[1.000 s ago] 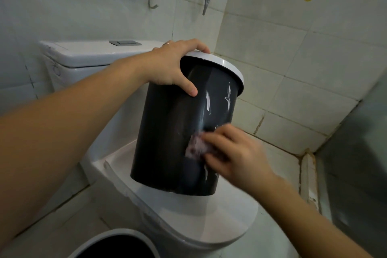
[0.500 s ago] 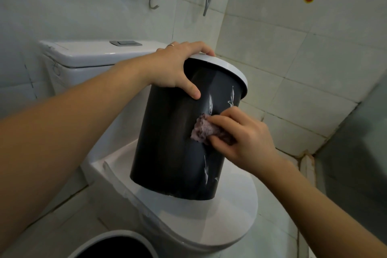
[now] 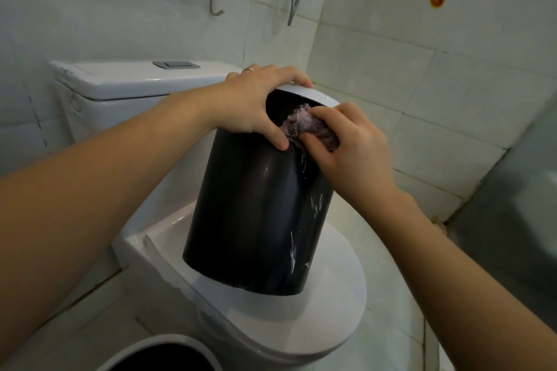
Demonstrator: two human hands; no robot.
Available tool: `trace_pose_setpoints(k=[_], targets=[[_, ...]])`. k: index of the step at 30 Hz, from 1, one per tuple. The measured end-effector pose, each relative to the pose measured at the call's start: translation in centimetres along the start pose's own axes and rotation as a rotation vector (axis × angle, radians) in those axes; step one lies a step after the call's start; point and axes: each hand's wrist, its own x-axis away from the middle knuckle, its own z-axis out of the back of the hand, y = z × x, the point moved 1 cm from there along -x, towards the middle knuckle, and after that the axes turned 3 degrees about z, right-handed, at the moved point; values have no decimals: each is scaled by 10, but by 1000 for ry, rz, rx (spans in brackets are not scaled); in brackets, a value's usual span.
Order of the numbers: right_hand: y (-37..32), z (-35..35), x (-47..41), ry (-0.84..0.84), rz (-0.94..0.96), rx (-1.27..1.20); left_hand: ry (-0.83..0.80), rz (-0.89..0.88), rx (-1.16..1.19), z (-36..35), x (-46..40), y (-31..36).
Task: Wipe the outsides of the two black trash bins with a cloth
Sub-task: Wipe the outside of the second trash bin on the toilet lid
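Black trash bin tilted on closed toilet lid, left hand gripping its white rim, right hand pinching purple cloth against its upper wall.

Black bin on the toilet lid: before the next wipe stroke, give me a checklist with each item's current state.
1. Left hand grips the white rim: ok.
2. Right hand pinches the cloth: ok.
3. Cloth touches the black bin wall: ok.
4. Bin base flat on the toilet lid: not ok, tilted.
5. White streaks on the lower wall gone: not ok.
6. Second bin wiped: cannot tell.
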Motion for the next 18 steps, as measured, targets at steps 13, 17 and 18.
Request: trace_pose_setpoints(k=[13,17,18], targets=[[7,7,24,-82,52,-10,-4,29,62,5,6,-1],[5,8,40,-145,196,-33,-8,40,80,5,4,-3],[7,8,37,-138,194,-20,-9,38,80,5,4,-3]])
